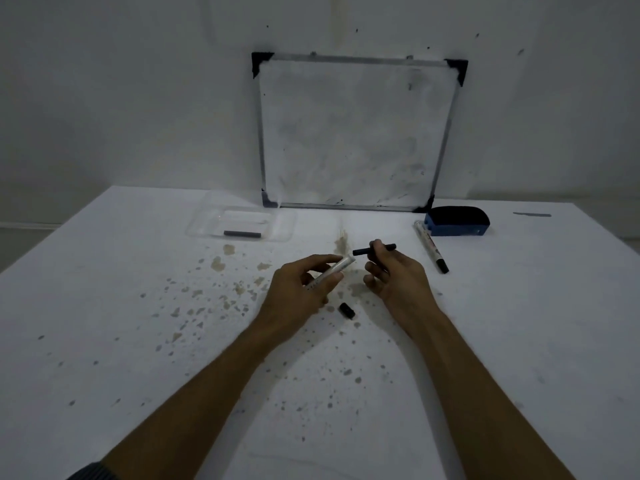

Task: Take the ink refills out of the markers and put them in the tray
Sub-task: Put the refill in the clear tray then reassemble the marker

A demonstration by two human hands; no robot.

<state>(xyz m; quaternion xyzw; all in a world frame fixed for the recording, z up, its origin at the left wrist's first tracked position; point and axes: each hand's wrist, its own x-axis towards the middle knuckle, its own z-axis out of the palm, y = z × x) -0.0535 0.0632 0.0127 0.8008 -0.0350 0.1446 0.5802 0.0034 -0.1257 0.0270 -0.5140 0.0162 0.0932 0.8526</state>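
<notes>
My left hand (pixel 301 285) grips a white marker barrel (pixel 337 268), its open end tilted up to the right. My right hand (pixel 394 271) pinches a black ink refill (pixel 362 251) just outside that open end, lying roughly level. A small black end cap (pixel 347 310) lies on the table below my hands. A clear plastic tray (pixel 207 223) sits at the back left with one dark refill (pixel 242 233) in it. A second white marker (pixel 431 245) with a black cap lies to the right of my hands.
A small whiteboard (pixel 356 133) leans against the wall at the back. A blue and black eraser (pixel 457 221) sits by its right corner. The white table (pixel 138 341) is speckled with brown stains around my hands.
</notes>
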